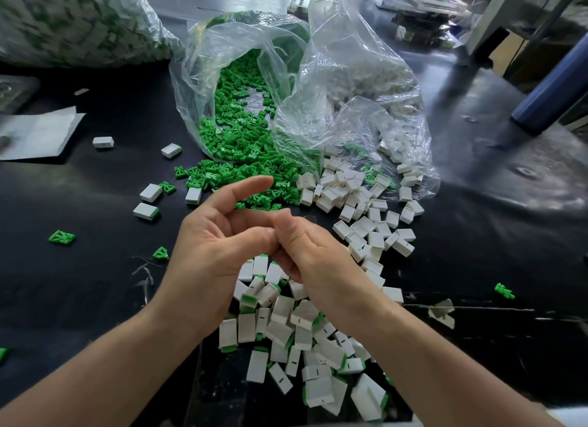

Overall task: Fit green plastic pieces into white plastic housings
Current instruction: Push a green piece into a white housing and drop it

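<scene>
Curling my left hand (216, 245) and right hand (307, 251) together, on what I cannot tell, I judge a press-fit is in hand; next comes a loose green plastic piece (179, 172) from twelve o'clock and a white box-shaped plastic housing (362, 226) from two o'clock.

The right hand (307, 251) is curling its fingers against the thumb of the left hand (216, 245), hiding whatever is lying between them. Both wrists are covering part of the white housings (281, 320) beneath them. Far beyond the left hand, a large bag (73, 22) is showing blurred and running off the top-left edge.
</scene>
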Action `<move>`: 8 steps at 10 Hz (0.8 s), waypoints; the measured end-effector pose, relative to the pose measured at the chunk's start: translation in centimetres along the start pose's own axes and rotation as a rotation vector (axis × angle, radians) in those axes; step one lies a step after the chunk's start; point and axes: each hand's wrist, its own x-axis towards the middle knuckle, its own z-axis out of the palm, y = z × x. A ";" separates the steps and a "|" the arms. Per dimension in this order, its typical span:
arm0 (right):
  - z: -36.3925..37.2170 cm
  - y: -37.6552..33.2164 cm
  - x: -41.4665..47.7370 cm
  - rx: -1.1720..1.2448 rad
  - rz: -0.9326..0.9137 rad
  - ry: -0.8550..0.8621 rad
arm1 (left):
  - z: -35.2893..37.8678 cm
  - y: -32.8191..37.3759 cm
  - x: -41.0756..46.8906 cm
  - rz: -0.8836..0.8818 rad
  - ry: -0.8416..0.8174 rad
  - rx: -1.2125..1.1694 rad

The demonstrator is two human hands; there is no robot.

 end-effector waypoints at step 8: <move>0.1 -0.3 -0.2 -0.052 -0.005 0.002 | 0.1 0.3 -0.2 -0.031 -0.019 -0.060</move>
